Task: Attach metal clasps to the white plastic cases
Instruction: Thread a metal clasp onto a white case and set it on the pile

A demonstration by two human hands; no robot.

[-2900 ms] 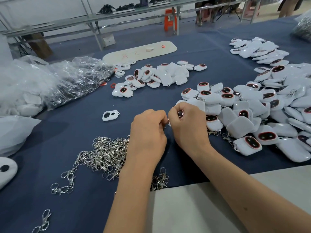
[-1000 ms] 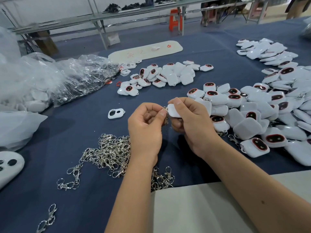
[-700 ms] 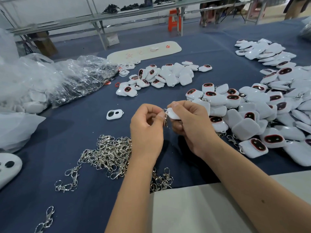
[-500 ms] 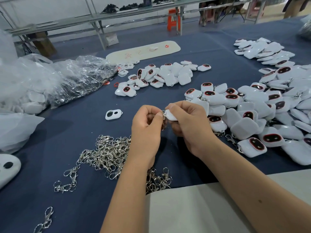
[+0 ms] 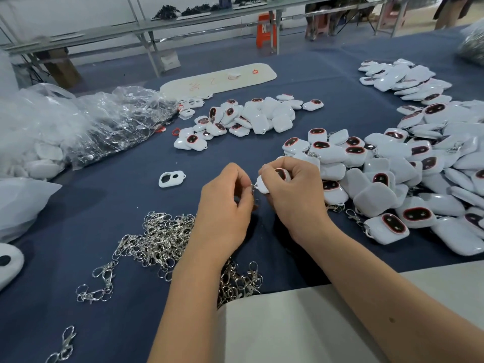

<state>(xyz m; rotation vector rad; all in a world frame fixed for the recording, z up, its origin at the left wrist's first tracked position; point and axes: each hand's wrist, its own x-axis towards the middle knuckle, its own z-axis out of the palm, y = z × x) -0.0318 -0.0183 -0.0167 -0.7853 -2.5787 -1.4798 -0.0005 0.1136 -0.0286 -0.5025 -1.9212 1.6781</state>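
Observation:
My right hand [image 5: 293, 195] grips a white plastic case [image 5: 263, 183] with a dark, red-rimmed window, held above the blue cloth. My left hand [image 5: 225, 205] pinches a small metal clasp [image 5: 253, 186] against the case's left corner; most of the clasp is hidden by my fingers. A tangled heap of loose silver clasps [image 5: 162, 239] lies just left of my left wrist and runs under it. A big pile of white cases [image 5: 392, 174] spreads to the right of my right hand.
A smaller group of cases [image 5: 248, 119] lies farther back. One empty white case frame [image 5: 171, 178] sits left of my hands. Clear plastic bags [image 5: 78, 127] fill the left side. A white board [image 5: 301, 323] covers the near edge, and a pale oval board [image 5: 217, 79] lies far back.
The case has turned in my right hand, so its dark window now faces up. Both hands stay together over the same spot, the left still working the clasp at the case's corner.

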